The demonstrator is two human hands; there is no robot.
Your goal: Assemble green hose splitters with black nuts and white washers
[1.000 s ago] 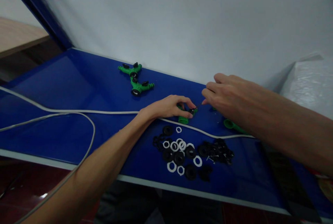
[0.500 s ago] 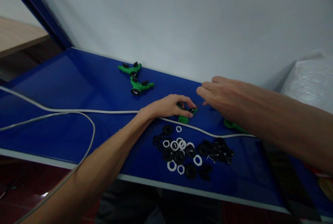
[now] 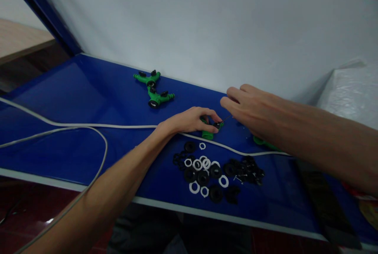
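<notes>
My left hand (image 3: pixel 190 120) rests on the blue table (image 3: pixel 88 100) with its fingers curled round a green plastic hose connector (image 3: pixel 208 133) that has a black knob at its tip. Just right of it, my right hand (image 3: pixel 251 111) hovers with fingers bent together, pinching a thin dark tool whose tip points at the black knob; the tool is mostly hidden. Under my right wrist lies a green part (image 3: pixel 261 141). Black and white rings (image 3: pixel 206 171) are scattered on the table in front of both hands.
Two assembled green Y-shaped connectors (image 3: pixel 152 88) lie further back to the left. A grey cable (image 3: pixel 88 126) runs across the table and loops off its front edge. A white wall stands behind. A white wrapped block (image 3: pixel 351 92) sits at the right.
My right hand has slid a little to the left, toward the connector in my left hand. My left hand has stayed put.
</notes>
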